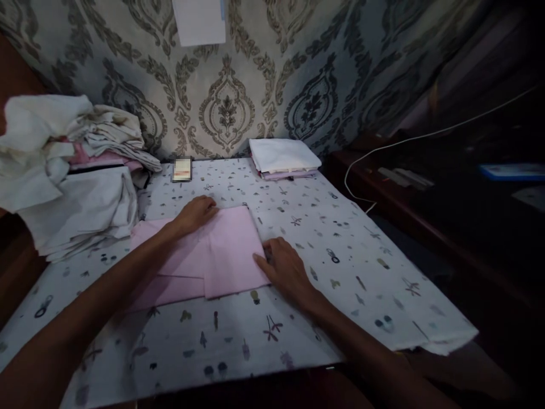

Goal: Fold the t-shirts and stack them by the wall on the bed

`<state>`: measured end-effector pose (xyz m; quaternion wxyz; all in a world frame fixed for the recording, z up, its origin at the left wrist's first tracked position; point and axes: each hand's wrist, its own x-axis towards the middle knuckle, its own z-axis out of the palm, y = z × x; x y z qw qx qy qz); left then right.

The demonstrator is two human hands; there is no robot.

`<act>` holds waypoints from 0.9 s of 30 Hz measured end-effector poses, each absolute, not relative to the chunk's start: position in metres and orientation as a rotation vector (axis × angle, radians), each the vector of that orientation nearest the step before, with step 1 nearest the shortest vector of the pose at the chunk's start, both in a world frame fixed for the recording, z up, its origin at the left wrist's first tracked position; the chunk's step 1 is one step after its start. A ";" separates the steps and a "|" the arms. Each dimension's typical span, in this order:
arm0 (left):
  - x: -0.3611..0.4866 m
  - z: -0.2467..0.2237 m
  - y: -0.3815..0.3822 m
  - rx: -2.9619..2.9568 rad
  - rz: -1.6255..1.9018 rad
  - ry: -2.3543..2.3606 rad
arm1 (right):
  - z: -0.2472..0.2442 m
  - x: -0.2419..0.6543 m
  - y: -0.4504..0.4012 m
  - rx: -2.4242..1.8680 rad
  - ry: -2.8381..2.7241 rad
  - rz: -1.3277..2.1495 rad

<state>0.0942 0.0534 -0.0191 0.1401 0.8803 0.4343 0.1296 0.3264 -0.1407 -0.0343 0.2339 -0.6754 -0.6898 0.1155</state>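
Observation:
A folded pink cloth lies on the table in front of me, its right part folded over in a smooth panel. My left hand rests across its far edge, palm down, fingers stretched out and lying on the fabric. At the right edge of the cloth is my right hand. Its thumb lies on top of the pink fabric while the curled fingers close against the edge, partly hidden from view. My left forearm covers some of the cloth's left part.
A heap of white and cream cloths stands at the left. Folded white cloth tops a small stack near the wall. A small blurred box sits at the back. The patterned table cover ends at right, beside a white cable.

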 end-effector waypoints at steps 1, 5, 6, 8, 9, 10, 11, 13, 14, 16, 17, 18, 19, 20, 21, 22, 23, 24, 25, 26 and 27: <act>0.108 -0.017 0.059 2.548 0.356 1.203 | -0.034 0.326 -0.141 -1.863 -1.902 0.318; 0.164 -0.017 0.075 2.514 0.295 1.139 | -0.035 0.322 -0.145 -1.871 -1.923 0.286; 0.175 -0.018 0.077 2.497 0.275 1.151 | -0.035 0.321 -0.146 -1.871 -1.926 0.263; 0.189 -0.020 0.082 2.452 0.227 1.185 | -0.037 0.321 -0.148 -1.874 -1.928 0.219; 0.193 -0.021 0.083 2.428 0.203 1.202 | -0.038 0.321 -0.149 -1.877 -1.927 0.205; 0.196 -0.022 0.084 2.403 0.182 1.219 | -0.038 0.322 -0.149 -1.883 -1.924 0.199; 0.198 -0.023 0.085 2.377 0.166 1.233 | -0.039 0.322 -0.149 -1.889 -1.920 0.199; 0.199 -0.024 0.086 2.325 0.164 1.260 | -0.040 0.321 -0.149 -1.893 -1.918 0.213; 0.200 -0.025 0.086 2.299 0.178 1.274 | -0.041 0.321 -0.149 -1.892 -1.919 0.219; 0.201 -0.027 0.085 2.258 0.231 1.309 | -0.042 0.320 -0.149 -1.886 -1.932 0.231; 0.201 -0.029 0.084 2.245 0.261 1.326 | -0.043 0.320 -0.150 -1.888 -1.936 0.233; 0.202 -0.031 0.084 2.239 0.287 1.340 | -0.043 0.319 -0.150 -1.892 -1.940 0.234; 0.202 -0.033 0.083 2.239 0.307 1.348 | -0.043 0.319 -0.150 -1.897 -1.943 0.238; 0.203 -0.034 0.082 2.245 0.319 1.348 | -0.042 0.320 -0.151 -1.900 -1.949 0.248; 0.202 -0.034 0.082 2.254 0.327 1.337 | -0.040 0.320 -0.151 -1.904 -1.952 0.264; 0.201 -0.034 0.082 2.265 0.333 1.319 | -0.038 0.321 -0.152 -1.910 -1.953 0.287; 0.199 -0.033 0.082 2.275 0.338 1.295 | -0.035 0.322 -0.152 -1.915 -1.954 0.320; 0.196 -0.030 0.083 2.283 0.341 1.267 | -0.032 0.323 -0.152 -1.919 -1.949 0.358; 0.192 -0.027 0.084 2.286 0.336 1.237 | -0.029 0.324 -0.152 -1.922 -1.939 0.399; 0.188 -0.024 0.085 2.285 0.323 1.208 | -0.025 0.325 -0.152 -1.923 -1.929 0.440; 0.184 -0.021 0.087 2.280 0.298 1.181 | -0.022 0.326 -0.151 -1.925 -1.918 0.476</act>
